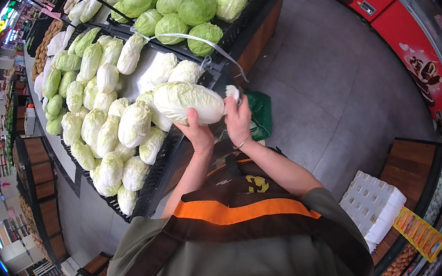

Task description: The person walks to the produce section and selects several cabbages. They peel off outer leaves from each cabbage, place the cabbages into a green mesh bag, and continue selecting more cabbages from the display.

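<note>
A napa cabbage (188, 101) lies sideways in my left hand (197, 134), above the edge of the vegetable stand. The left palm supports it from below, and the thumb presses on its near side. At the cabbage's white base end, my right hand (238, 119) is closed around a small white piece (232, 92), which looks like cabbage stalk. Something thin and dark shows beside that piece; whether it is a blade is unclear. More napa cabbages (135, 124) are heaped on the stand just left of my hands.
Round green cabbages (196, 9) fill the far bin, with a white strap (187, 36) across its front. A green bag or basket (261, 116) sits on the floor beyond my right hand. Red freezers (419, 58) line the right side; a white foam crate (371, 206) stands nearer.
</note>
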Demonstrator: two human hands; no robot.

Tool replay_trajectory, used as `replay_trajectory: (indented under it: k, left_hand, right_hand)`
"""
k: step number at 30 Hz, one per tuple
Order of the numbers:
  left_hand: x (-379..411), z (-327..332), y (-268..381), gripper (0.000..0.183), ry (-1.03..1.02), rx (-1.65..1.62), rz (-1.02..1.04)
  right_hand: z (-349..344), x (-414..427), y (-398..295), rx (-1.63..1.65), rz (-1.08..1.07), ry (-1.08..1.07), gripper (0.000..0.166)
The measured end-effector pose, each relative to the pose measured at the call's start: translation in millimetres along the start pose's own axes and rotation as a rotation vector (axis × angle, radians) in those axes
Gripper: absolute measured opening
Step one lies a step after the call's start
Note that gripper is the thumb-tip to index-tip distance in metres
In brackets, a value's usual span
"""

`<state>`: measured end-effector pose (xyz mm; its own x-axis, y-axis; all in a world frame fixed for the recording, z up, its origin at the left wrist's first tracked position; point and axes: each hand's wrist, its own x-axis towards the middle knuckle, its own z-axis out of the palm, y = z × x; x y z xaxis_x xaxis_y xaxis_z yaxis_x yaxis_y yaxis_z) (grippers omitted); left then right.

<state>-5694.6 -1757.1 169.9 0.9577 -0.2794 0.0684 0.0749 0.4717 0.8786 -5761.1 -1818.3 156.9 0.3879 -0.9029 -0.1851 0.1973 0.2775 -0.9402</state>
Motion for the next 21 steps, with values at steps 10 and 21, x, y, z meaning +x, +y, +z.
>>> replay_trajectory:
  k: [10, 21]
  left_hand:
    - [8, -5, 37, 0.083, 0.044, -0.298, -0.517]
    - [4, -29, 39, 0.082, -0.109, -0.122, -0.188]
  right_hand:
    - [-61, 38, 71, 0.132, 0.774, -0.065, 0.040]
    - [-46, 15, 1, 0.578, 1.326, -0.467, 0.061]
